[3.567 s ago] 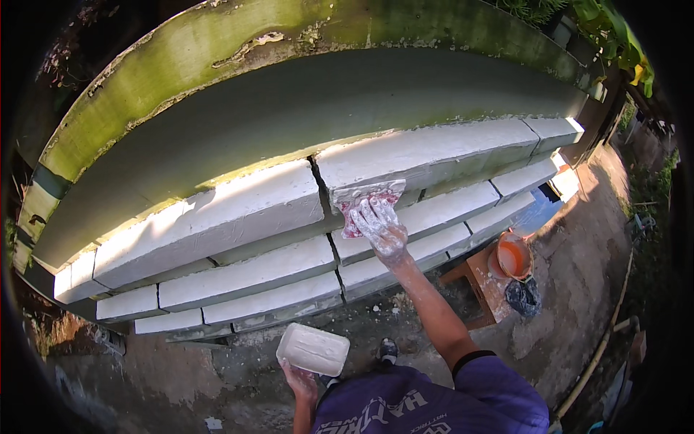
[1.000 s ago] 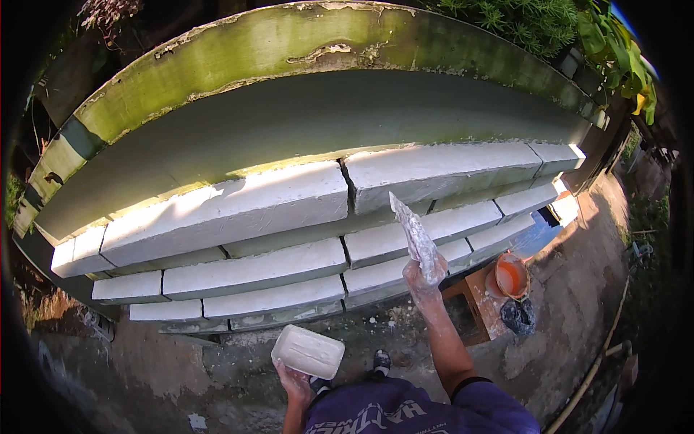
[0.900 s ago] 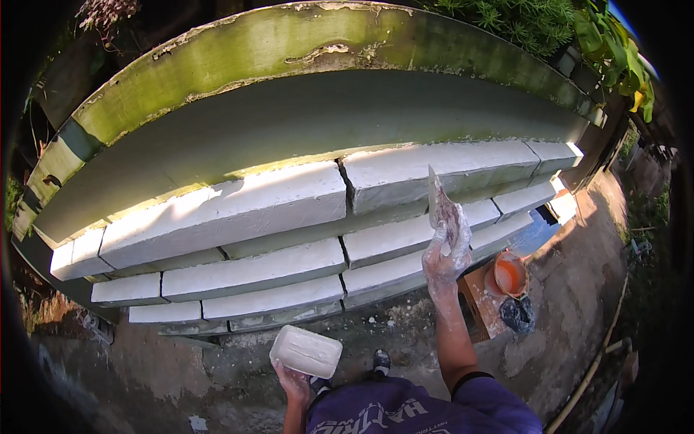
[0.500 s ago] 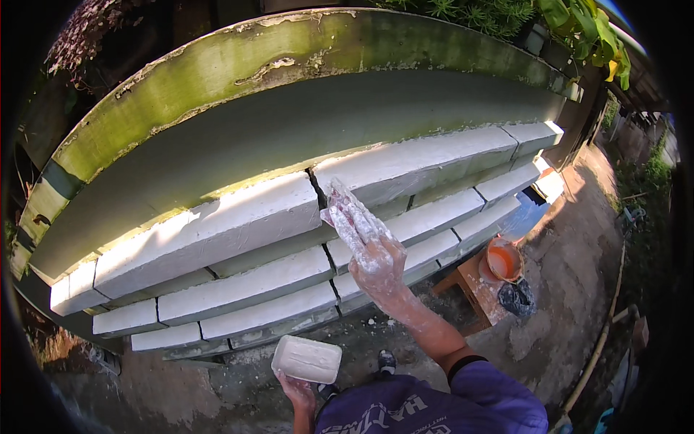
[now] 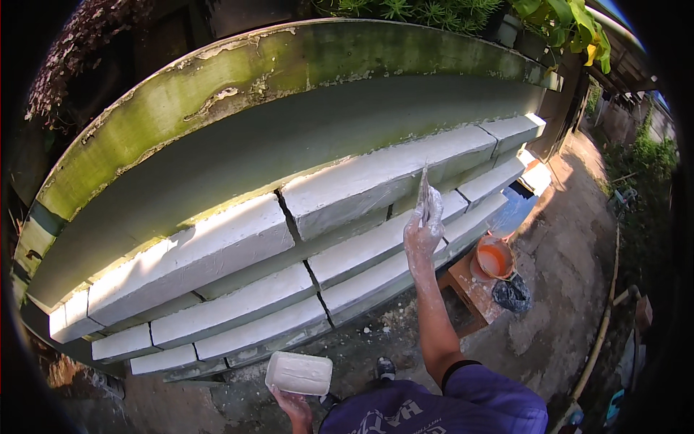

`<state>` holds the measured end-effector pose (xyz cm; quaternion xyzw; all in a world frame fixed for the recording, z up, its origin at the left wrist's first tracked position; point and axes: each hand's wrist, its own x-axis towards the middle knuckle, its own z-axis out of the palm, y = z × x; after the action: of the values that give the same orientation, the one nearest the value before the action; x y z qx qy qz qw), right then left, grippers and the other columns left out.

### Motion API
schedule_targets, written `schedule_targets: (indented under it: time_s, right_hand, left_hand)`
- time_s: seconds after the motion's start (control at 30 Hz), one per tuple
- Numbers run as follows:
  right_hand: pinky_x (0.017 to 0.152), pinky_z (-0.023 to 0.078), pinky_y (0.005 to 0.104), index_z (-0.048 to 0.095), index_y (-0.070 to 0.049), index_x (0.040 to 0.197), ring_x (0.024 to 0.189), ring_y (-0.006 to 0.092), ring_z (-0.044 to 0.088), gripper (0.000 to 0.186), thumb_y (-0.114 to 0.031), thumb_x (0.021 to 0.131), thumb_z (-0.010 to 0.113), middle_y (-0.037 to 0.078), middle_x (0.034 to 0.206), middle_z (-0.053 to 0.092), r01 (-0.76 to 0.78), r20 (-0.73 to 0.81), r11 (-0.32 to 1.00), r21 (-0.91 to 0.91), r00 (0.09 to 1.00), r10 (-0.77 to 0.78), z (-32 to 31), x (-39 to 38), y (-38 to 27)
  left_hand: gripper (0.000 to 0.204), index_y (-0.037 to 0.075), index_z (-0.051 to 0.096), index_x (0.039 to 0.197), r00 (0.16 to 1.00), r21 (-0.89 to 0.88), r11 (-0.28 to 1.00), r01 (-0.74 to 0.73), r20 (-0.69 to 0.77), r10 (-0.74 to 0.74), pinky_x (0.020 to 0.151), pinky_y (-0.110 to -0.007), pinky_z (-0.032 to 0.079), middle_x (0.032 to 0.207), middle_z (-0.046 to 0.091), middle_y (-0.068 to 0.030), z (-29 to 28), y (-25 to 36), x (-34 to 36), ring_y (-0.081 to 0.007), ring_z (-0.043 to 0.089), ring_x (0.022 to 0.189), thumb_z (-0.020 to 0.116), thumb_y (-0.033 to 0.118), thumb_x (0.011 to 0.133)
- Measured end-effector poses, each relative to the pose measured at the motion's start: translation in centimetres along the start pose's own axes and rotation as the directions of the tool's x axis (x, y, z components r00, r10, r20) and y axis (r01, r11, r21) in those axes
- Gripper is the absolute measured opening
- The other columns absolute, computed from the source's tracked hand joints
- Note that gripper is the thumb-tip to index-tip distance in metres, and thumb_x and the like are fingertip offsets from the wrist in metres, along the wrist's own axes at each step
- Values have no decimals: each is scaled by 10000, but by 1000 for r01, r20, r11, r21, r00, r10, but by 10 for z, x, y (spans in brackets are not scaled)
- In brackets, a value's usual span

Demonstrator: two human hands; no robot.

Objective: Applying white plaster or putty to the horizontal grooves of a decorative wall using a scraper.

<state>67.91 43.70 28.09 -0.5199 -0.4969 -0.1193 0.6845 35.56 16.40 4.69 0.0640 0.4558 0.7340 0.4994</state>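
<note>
My left hand (image 5: 293,406) grips a white rectangular tub (image 5: 299,374) at its lower edge; pale paste fills it. Higher up and to the right, my right hand (image 5: 423,235), smeared with white paste, is closed on a thin putty knife (image 5: 424,184) seen nearly edge-on. Its tip points up at the front of the topmost white ledge (image 5: 383,173); whether it touches cannot be made out. Below lie more stepped white ledges (image 5: 238,311), split by dark vertical gaps.
A mossy curved wall rim (image 5: 289,65) arches above the ledges. At right, an orange bucket (image 5: 495,258) and a black plastic bag (image 5: 512,294) sit on a wooden stool (image 5: 463,278). A bamboo pole (image 5: 603,318) lies along the concrete ground. White crumbs dot the floor by my feet.
My right hand has moved right with the putty knife, from beside the dark gap to the right-hand part of the top ledge. The tub remains in my left hand, and the view has shifted slightly.
</note>
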Motion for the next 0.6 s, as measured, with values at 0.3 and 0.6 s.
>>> schedule_targets:
  time_s: [0.3,0.6]
  right_hand:
    - [895,511,391,449,81,1250,1141,377,592,383,69,872,505,325,1230,547,123,331,965,232,923,-197,15,-76,-5]
    - [1164,218,433,227,111,1444,1417,362,257,651,190,812,362,283,1504,249,-23,183,922,387,982,-52,0,-26,-11]
  left_hand:
    - [505,108,479,1307,996,71,997,36,75,-41,889,-398,464,1265,560,-63,13,-21,0,-236,554,1135,407,473,965]
    - [507,100,458,1335,999,10,1000,20,41,-21,935,-410,453,1300,545,-69,46,-34,-20,-248,537,1179,422,441,962]
